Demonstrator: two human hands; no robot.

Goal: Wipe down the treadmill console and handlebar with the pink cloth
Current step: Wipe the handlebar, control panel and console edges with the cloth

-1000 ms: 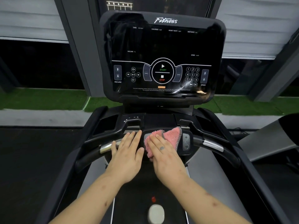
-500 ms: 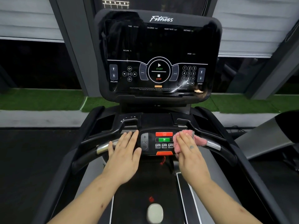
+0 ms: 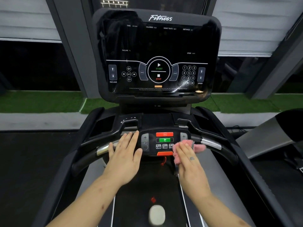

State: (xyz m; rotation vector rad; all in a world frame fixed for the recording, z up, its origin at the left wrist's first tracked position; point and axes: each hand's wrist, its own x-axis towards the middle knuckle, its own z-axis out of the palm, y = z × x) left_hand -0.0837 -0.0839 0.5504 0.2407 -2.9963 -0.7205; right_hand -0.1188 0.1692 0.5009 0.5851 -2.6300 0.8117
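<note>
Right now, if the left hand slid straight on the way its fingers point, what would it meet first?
Probably the black raised grip just beyond the left hand, which lies flat on the handlebar beside the button panel. Depth is unclear, so it might pass under.

The handlebar (image 3: 211,144) runs crosswise under both my palms, a silver section showing just outside each hand. Between my hands sits its small control panel (image 3: 164,140), with red, green and orange buttons. My left hand (image 3: 124,154) lies flat on the bar at the panel's left edge. My right hand (image 3: 188,163) presses the pink cloth (image 3: 186,143) onto the panel's right edge with straight fingers, the cloth spilling beyond my fingertips onto the bar. Below my wrists runs the dark belt (image 3: 136,202).
</note>
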